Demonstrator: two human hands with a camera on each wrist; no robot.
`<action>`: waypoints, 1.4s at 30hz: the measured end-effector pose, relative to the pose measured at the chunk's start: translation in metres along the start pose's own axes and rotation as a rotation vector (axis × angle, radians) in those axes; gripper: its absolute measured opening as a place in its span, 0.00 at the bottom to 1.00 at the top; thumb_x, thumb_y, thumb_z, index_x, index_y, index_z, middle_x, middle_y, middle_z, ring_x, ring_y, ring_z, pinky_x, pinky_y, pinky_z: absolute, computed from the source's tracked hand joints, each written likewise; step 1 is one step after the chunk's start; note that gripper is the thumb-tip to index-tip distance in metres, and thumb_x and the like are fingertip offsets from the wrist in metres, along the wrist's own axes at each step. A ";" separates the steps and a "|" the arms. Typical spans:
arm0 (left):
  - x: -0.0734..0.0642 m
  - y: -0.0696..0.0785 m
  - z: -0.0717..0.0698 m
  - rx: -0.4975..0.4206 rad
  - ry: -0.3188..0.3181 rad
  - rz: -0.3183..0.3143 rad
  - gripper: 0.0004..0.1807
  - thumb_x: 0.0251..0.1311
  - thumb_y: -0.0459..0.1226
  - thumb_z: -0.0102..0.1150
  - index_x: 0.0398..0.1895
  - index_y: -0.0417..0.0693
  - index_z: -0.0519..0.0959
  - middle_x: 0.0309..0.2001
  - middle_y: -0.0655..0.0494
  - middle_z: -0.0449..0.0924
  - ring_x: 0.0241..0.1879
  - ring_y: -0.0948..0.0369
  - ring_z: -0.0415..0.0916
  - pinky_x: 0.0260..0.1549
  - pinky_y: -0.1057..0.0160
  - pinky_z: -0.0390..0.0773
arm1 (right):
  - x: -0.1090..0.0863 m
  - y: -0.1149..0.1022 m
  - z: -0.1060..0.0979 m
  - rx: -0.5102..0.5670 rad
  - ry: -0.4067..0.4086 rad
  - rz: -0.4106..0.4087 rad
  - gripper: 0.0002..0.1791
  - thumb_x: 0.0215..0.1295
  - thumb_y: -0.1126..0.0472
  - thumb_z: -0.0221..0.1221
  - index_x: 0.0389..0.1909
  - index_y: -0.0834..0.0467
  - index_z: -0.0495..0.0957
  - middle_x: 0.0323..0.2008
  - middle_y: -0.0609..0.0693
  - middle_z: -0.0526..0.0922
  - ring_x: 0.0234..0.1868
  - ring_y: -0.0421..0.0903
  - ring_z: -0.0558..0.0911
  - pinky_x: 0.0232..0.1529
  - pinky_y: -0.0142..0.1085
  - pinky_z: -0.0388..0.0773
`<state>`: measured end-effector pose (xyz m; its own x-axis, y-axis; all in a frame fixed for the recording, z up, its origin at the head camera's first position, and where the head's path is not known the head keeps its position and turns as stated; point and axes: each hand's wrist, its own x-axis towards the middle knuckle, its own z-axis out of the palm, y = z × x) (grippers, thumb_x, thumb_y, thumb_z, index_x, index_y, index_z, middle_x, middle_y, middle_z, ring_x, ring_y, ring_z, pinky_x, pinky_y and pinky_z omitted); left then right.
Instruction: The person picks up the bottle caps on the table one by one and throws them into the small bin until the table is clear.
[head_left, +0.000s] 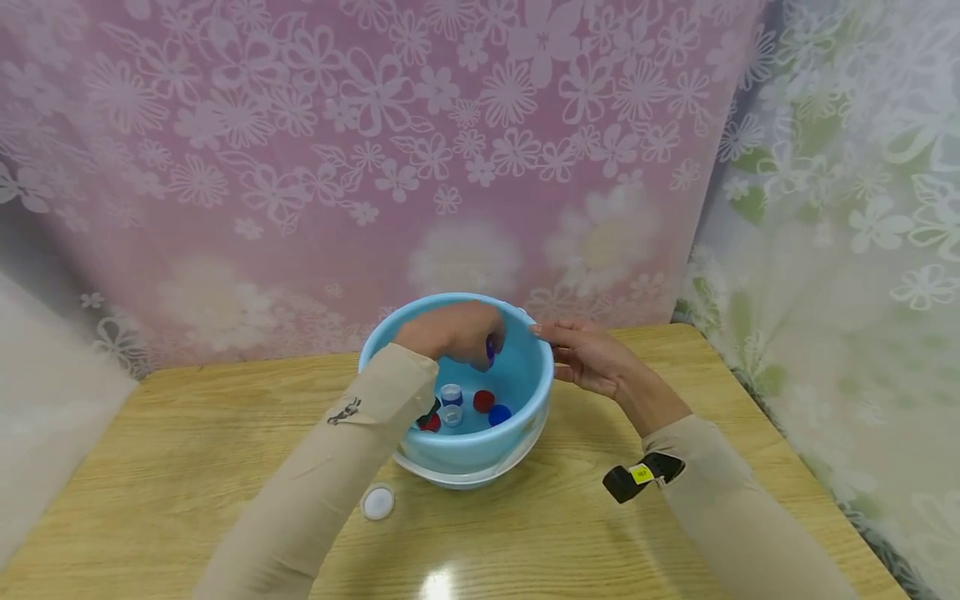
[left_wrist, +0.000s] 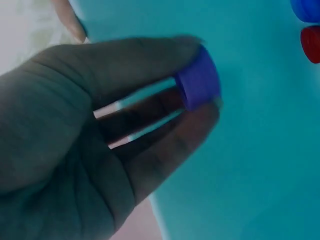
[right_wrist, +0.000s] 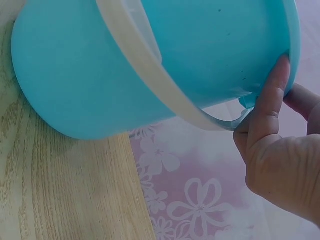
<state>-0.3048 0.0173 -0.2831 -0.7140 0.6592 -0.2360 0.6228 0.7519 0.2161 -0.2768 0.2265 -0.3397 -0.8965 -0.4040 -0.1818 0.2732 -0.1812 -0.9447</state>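
Observation:
A light-blue bucket (head_left: 453, 454) with a white handle (right_wrist: 145, 65) stands on the table. My left hand (head_left: 465, 332) reaches into it. Between thumb and fingertips it pinches a purple bottle cap (left_wrist: 202, 80), above the bucket's bottom. My right hand (head_left: 588, 358) grips the bucket's right rim, with fingers on both sides of the wall. Inside the bucket lie a red cap (head_left: 483, 402), a blue cap (head_left: 499, 414), two clear-and-white pieces (head_left: 452, 415) and another red cap (head_left: 430, 423), partly hidden by the left wrist.
On the wooden table (head_left: 247, 442), a round white lid (head_left: 378, 502) lies in front of the bucket, near the left forearm. A pink flowered curtain (head_left: 450, 167) hangs behind the table, and a pale one (head_left: 847, 250) at the right.

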 end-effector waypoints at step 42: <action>0.002 -0.014 0.000 -0.010 0.105 -0.029 0.16 0.61 0.39 0.60 0.52 0.49 0.79 0.48 0.55 0.78 0.44 0.59 0.73 0.45 0.60 0.78 | -0.001 0.002 -0.001 0.000 0.010 -0.003 0.14 0.71 0.58 0.54 0.51 0.62 0.75 0.46 0.56 0.78 0.44 0.49 0.82 0.43 0.40 0.81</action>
<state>-0.3150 0.0077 -0.2864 -0.7616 0.6325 -0.1413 0.5986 0.7700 0.2208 -0.2756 0.2277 -0.3413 -0.9008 -0.3941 -0.1822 0.2709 -0.1822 -0.9452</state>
